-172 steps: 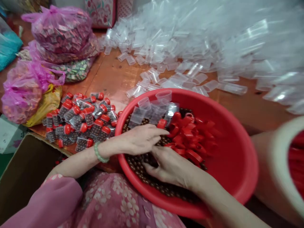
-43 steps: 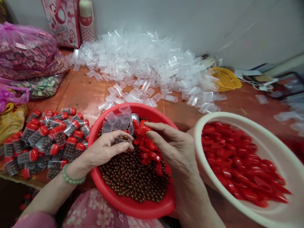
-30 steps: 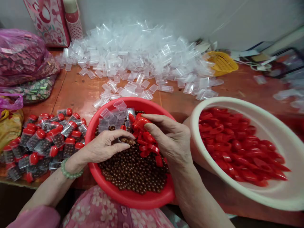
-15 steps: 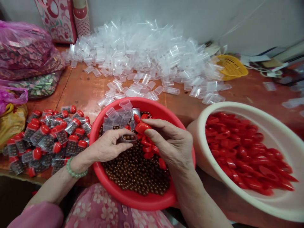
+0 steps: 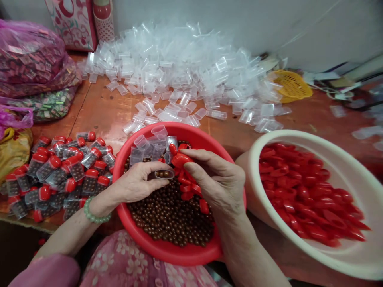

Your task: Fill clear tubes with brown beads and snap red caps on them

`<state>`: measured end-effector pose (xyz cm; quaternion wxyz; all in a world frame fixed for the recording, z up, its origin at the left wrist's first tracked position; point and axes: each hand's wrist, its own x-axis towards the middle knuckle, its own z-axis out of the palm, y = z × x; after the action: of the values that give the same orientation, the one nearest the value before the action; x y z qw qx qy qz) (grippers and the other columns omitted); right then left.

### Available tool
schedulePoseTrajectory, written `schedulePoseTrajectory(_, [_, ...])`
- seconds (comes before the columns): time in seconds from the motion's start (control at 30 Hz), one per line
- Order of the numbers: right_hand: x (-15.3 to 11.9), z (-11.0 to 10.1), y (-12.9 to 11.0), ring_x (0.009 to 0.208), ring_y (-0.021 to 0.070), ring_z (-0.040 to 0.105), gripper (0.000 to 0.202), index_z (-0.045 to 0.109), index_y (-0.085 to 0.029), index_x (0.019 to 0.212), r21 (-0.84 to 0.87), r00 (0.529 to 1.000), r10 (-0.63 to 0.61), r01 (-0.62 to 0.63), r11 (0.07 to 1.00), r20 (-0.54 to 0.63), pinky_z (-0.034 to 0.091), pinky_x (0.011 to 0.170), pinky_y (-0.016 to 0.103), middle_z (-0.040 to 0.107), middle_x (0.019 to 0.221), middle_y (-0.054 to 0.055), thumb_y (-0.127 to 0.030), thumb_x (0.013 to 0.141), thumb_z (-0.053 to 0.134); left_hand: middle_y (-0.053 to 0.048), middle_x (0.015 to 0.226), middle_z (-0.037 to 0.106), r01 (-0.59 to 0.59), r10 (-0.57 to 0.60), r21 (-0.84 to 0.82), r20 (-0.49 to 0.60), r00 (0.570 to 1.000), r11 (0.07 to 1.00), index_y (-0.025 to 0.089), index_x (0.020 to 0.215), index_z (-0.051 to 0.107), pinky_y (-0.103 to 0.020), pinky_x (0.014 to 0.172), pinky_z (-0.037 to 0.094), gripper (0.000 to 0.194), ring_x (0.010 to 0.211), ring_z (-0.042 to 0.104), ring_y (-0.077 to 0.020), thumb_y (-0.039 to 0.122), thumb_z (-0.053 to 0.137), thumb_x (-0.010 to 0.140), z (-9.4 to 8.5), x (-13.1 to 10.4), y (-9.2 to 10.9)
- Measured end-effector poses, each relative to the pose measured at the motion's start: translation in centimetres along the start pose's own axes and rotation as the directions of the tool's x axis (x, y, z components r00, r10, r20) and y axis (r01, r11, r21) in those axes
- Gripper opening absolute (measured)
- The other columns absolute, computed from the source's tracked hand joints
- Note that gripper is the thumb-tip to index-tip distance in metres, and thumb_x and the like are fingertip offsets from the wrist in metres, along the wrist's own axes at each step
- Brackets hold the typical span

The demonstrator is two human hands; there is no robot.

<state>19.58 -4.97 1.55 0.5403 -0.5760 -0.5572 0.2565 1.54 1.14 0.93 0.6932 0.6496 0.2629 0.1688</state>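
Observation:
Over the red basin (image 5: 119,207), my left hand (image 5: 143,181) grips a clear plastic case (image 5: 164,174) with brown beads inside, its open end facing right. My right hand (image 5: 215,175) pinches a red cap (image 5: 181,160) between thumb and fingers, just right of and above the case; the two are apart. Below lie many loose brown beads (image 5: 173,215). More red caps (image 5: 190,187) lie beside my right hand in the basin, and several clear cases (image 5: 146,145) rest at its back left.
Filled cases with red caps (image 5: 60,171) are piled at left. A cream basin (image 5: 254,167) of red parts stands at right. Clear cases (image 5: 185,63) are heaped behind, near a yellow basket (image 5: 293,85). Purple bags (image 5: 30,59) sit at the far left.
The case in my left hand has shifted slightly right, and its open end faces the camera a little more. My right hand is almost unmoved with the red cap.

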Motion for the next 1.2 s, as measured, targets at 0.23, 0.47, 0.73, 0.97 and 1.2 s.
schedulePoseTrajectory(0.23, [-0.1,0.0,-0.1,0.085,0.0151,0.072,0.025,0.073,-0.031,0.105,-0.012,0.999,-0.019,0.020,1.000,0.047,0.057,0.081,0.029,0.077,0.095,-0.001,-0.019,0.084,0.069,-0.003,0.094,0.067,0.052,-0.055,-0.099,-0.029,0.998,0.994,0.013,0.101,0.067,-0.027,0.084,0.045,0.020,0.086,0.059,-0.0134,0.018,0.060,0.083,0.0,0.0,0.1])
schedulePoseTrajectory(0.47, [-0.3,0.2,0.0,0.088,0.0155,0.071,0.023,0.073,-0.030,0.105,-0.056,0.999,0.016,-0.014,0.998,0.034,0.056,0.087,0.031,0.076,0.098,0.000,-0.023,0.084,0.069,0.001,0.078,0.059,0.139,-0.133,-0.193,0.042,0.990,0.971,0.011,0.098,0.063,-0.023,0.069,0.043,0.017,0.068,0.052,-0.0089,0.019,0.059,0.083,-0.2,0.0,0.2])
schedulePoseTrajectory(0.73, [0.3,0.4,-0.5,0.081,0.0173,0.069,0.024,0.072,-0.026,0.106,-0.176,0.955,-0.195,0.237,0.956,0.226,0.058,0.073,0.032,0.075,0.092,0.003,-0.016,0.086,0.065,0.002,0.075,0.056,0.143,-0.135,-0.203,0.052,0.989,0.969,0.012,0.100,0.063,-0.024,0.069,0.040,0.018,0.068,0.050,-0.0085,0.017,0.058,0.083,-0.3,0.1,-0.6])
schedulePoseTrajectory(0.97, [0.5,-0.7,-0.8,0.079,0.0172,0.067,0.026,0.070,-0.025,0.109,-0.369,0.908,-0.296,0.395,0.841,0.296,0.056,0.074,0.032,0.072,0.090,0.005,-0.014,0.085,0.064,0.003,0.072,0.055,0.203,-0.200,-0.180,0.034,0.979,0.963,0.011,0.099,0.062,-0.023,0.065,0.042,0.016,0.064,0.051,-0.0080,0.018,0.058,0.086,-0.4,0.1,-0.1])
schedulePoseTrajectory(1.2, [0.5,-1.4,-0.4,0.081,0.0170,0.067,0.027,0.070,-0.027,0.110,-0.437,0.942,-0.276,0.334,0.835,0.194,0.055,0.077,0.032,0.072,0.093,0.003,-0.015,0.086,0.064,0.001,0.077,0.058,0.178,-0.180,-0.147,-0.005,0.984,0.973,0.012,0.104,0.062,-0.023,0.066,0.042,0.020,0.068,0.051,-0.0090,0.019,0.058,0.086,-0.4,0.1,-0.3])
